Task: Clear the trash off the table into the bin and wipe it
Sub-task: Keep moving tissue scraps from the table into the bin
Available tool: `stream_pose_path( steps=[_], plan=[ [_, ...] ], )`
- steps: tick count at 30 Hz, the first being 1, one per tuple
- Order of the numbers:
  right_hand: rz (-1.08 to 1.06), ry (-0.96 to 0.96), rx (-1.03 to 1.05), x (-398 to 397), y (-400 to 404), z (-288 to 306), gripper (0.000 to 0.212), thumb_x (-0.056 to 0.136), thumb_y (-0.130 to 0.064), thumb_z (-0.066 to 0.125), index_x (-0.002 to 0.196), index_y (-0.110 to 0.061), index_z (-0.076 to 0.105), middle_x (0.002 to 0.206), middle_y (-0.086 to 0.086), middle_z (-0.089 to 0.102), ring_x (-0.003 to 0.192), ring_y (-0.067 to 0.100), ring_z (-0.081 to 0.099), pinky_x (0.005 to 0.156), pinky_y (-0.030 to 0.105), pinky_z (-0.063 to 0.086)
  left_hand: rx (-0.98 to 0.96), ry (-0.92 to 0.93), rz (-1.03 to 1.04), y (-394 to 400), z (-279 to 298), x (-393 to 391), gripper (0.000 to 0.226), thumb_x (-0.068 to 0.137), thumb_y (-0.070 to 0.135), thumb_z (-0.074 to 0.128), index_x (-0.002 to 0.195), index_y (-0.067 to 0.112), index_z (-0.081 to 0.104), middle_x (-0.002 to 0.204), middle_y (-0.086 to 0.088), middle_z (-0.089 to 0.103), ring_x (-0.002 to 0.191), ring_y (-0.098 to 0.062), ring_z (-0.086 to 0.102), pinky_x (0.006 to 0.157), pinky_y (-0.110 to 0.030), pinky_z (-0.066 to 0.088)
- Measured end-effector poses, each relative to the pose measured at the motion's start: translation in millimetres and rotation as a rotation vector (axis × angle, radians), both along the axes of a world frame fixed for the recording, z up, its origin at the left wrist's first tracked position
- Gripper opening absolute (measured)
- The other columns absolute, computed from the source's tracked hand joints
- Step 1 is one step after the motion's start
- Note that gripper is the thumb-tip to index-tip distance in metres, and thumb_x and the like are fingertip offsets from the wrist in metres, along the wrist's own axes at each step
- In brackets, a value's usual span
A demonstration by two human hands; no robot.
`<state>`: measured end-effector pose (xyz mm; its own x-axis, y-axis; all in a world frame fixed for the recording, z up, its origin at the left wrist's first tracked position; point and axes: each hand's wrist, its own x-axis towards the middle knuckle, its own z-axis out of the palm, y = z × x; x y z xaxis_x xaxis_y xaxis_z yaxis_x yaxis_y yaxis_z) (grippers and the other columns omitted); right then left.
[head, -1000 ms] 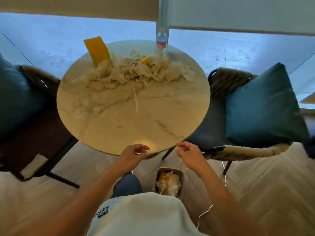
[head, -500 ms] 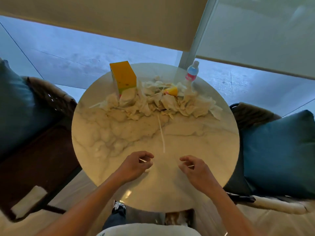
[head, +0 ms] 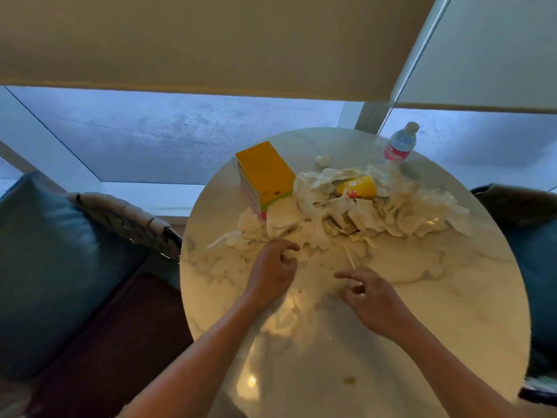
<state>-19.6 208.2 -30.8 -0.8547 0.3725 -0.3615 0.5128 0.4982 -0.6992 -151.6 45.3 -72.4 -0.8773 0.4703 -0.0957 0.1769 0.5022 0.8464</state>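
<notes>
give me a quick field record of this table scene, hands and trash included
surface: round marble table
trash: pile of crumpled tissues across the far half, with a yellow wrapper in it
other items: yellow box at the pile's left end; water bottle upright at the far edge
loose piece: thin white stick on the near side of the pile
left hand: fingers curled, at the pile's near edge
right hand: fingers loosely spread, holding nothing, near the stick
bin: not in view
</notes>
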Motion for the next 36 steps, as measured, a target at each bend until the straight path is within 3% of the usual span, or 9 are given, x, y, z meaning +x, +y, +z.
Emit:
stream_pose_path(
  steps=[5,10,13,16,21,26,28,32,36],
  plan=[
    [-0.071,0.03,-0.022,-52.3,-12.3,-10.2,0.027,0.09,-0.022,0.064,0.117,-0.027,0.066,0.119,-0.004,0.048,0.08,0.003,0.058,0.072,0.009,0.042,-0.102,0.21,0.078,9.4,-12.5,-38.5,0.03,0.083,0.011,0.062,0.112,0.021,0.062,0.13,-0.003,0.048,0.092,-0.028,0.062,0.071,-0.038,0.054],
    [-0.149,-0.004,-0.015,-72.1,-18.7,-32.2,0.034,0.089,-0.023,0.064,0.122,-0.031,0.062,0.123,-0.001,0.052,0.098,0.013,0.062,0.085,0.022,0.043,-0.103,0.196,0.101,9.8,-12.2,-51.7,0.026,0.084,0.014,0.062,0.108,0.022,0.058,0.112,0.002,0.064,0.09,-0.026,0.064,0.07,-0.033,0.048],
    [-0.212,0.058,-0.027,-78.0,-21.4,-38.2,0.033,0.087,-0.02,0.067,0.12,-0.023,0.063,0.121,0.003,0.057,0.101,0.015,0.061,0.079,0.019,0.047,0.021,0.105,0.231,2.1,0.0,-45.1,0.024,0.084,0.014,0.066,0.105,0.024,0.059,0.088,0.009,0.064,0.07,-0.01,0.059,0.063,-0.028,0.046],
    [-0.376,0.142,-0.06,-84.0,-29.7,-30.4,0.027,0.086,-0.03,0.071,0.109,-0.02,0.06,0.103,0.002,0.061,0.086,0.013,0.06,0.067,0.019,0.047,0.216,-0.063,0.317,-10.9,14.3,-28.7,0.025,0.083,0.011,0.071,0.098,0.025,0.058,0.072,0.01,0.06,0.057,0.001,0.053,0.057,-0.015,0.043],
    [-0.325,0.101,-0.579,-82.7,-63.2,-7.6,0.026,0.089,-0.031,0.067,0.113,-0.025,0.059,0.09,0.005,0.069,0.071,0.016,0.067,0.06,0.029,0.052,0.381,-0.339,0.298,-30.7,17.3,-2.4,0.016,0.08,0.006,0.075,0.087,0.016,0.065,0.07,0.002,0.068,0.063,-0.005,0.062,0.061,-0.02,0.049],
    [-0.341,0.092,-0.524,-78.9,-76.1,-10.1,0.008,0.089,-0.014,0.067,0.096,-0.013,0.072,0.084,0.01,0.071,0.069,0.014,0.065,0.059,0.024,0.052,0.376,-0.479,0.173,-40.5,15.6,12.1,0.021,0.078,-0.002,0.074,0.094,0.011,0.07,0.085,-0.003,0.074,0.08,-0.013,0.07,0.071,-0.018,0.054],
    [-0.406,0.116,-0.506,-76.9,-70.4,-9.3,0.007,0.089,-0.007,0.066,0.09,-0.01,0.072,0.081,0.012,0.068,0.066,0.015,0.062,0.059,0.025,0.052,0.264,-0.415,0.185,-45.1,11.9,3.7,0.022,0.08,0.002,0.073,0.094,0.019,0.07,0.087,0.005,0.071,0.077,-0.008,0.066,0.068,-0.011,0.05],
    [-0.386,0.162,-0.449,-67.0,-51.9,0.8,0.005,0.086,-0.003,0.067,0.085,-0.007,0.07,0.08,0.015,0.065,0.07,0.02,0.06,0.066,0.037,0.051,0.041,-0.024,0.213,-53.4,-0.7,-36.9,0.019,0.084,0.013,0.069,0.101,0.022,0.07,0.098,0.005,0.065,0.075,-0.007,0.06,0.062,-0.006,0.041],
    [-0.368,0.172,-0.413,-50.2,-36.0,21.7,0.01,0.087,-0.004,0.067,0.086,-0.013,0.071,0.082,0.015,0.069,0.072,0.019,0.062,0.067,0.035,0.052,-0.143,0.171,0.165,-47.6,-15.7,-76.2,0.036,0.087,0.021,0.067,0.122,0.016,0.061,0.123,-0.006,0.061,0.109,-0.025,0.055,0.085,-0.024,0.039]
  ],
)
